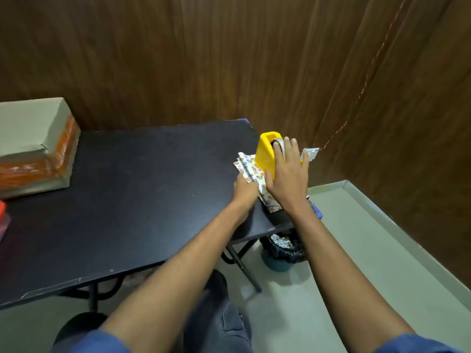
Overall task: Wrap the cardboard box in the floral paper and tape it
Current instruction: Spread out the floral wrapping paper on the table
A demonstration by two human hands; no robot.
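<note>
At the desk's [122,189] right edge, the left hand [245,191] presses the box wrapped in floral paper [251,171], its fingers hidden, while the right hand [286,174], fingers extended, reaches over the yellow tape dispenser [266,155] beside the box.

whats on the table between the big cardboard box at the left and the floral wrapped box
Nothing: in the head view, the black table is bare between the cardboard box and the floral-wrapped box.
</note>
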